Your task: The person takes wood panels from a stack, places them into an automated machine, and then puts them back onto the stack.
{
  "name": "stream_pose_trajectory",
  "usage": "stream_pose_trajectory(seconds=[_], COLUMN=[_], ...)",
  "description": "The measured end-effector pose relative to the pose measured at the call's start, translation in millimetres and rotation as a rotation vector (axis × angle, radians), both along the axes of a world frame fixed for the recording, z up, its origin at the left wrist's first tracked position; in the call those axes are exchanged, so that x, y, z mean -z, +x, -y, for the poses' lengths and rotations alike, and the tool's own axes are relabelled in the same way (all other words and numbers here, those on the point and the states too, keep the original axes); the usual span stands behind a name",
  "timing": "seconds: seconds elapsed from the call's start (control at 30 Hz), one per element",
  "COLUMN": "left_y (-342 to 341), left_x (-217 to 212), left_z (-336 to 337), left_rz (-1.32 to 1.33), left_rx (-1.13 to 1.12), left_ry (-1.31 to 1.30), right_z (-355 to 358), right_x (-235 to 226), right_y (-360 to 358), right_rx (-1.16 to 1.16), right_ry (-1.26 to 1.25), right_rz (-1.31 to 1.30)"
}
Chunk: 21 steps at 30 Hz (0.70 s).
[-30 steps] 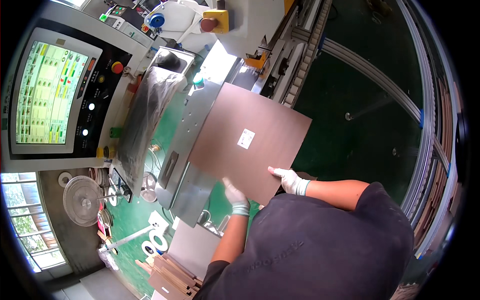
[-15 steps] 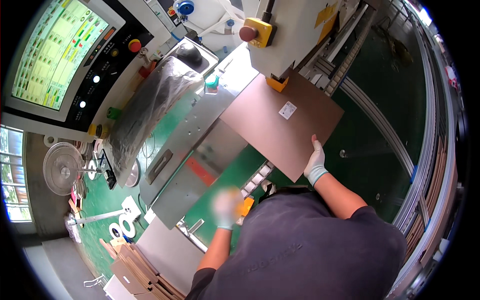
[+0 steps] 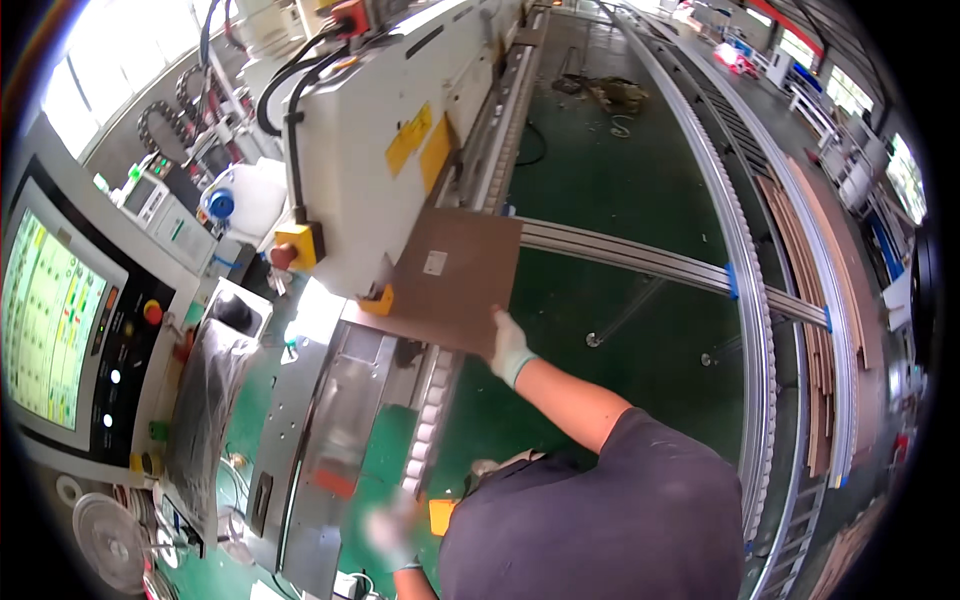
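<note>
Brown panel point(image 3: 462, 285) placed at white machine point(image 3: 350, 190)'s lower edge; R hand point(image 3: 508, 345) pinching its near corner, not yet let go. L hand point(image 3: 392, 530) off panel, blurred: finger state can't tell.

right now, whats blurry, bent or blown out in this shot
Head view: the left hand is smeared by blur, while the right hand at the edge of the brown board looks clearer; head view: the upper-left window is washed out white; head view: the long metal rail bows with the fisheye, and the corners go black.
</note>
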<state>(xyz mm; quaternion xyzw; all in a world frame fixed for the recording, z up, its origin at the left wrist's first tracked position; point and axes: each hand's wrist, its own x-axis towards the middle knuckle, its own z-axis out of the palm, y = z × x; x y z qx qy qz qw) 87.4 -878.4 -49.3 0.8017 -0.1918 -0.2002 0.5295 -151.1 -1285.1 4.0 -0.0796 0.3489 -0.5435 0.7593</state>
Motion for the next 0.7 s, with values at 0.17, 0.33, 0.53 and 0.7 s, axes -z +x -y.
stream_pose_trajectory(seconds=[0.17,0.33,0.53,0.7], left_y=[8,-3,-41,-29], left_x=[8,-18,-80,-58], left_z=[-5,-25,-81,-221], left_rz=[0.099,0.012,-0.127,-0.222], left_rx=[0.174,0.227,0.069,-0.068], left_ry=[0.106,0.161,0.115,0.424], right_z=[-112,-197,-244,-270], right_x=[-12,-65,-91,-45], right_y=[42,90,143,162], right_rx=[-0.121,-0.758,-1.197,-1.056], right_ry=[-0.074,-1.323,-1.886,-1.782], right_rz=[-0.359,-0.857,-1.043,-1.441])
